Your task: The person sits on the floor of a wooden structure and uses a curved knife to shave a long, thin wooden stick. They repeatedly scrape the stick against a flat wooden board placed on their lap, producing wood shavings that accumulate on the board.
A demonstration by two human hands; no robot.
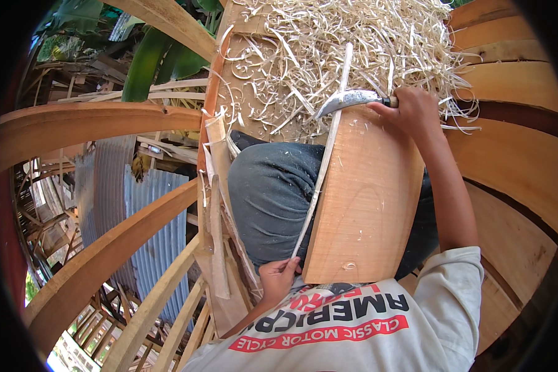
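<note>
My right hand (416, 113) is closed round the short handle of a curved knife (356, 97) at the far end of a wooden board. The blade points left and crosses a long, thin pale wood strip (334, 129). My left hand (279, 278) pinches the near end of this strip, close to my body. Past the blade, the strip's far end reaches towards the shavings. The broad, smooth board (366, 198) lies across my lap, its near end against my shirt. Along the board's left edge, the strip passes over my bent leg (270, 198).
Curly wood shavings (328, 37) pile up beyond my legs. Loose wood pieces (217, 242) lie at my left. Curved timber ribs (99, 127) stand on the left, with corrugated metal sheets (152, 229) beyond them. Wide planks (508, 149) form a wall on the right.
</note>
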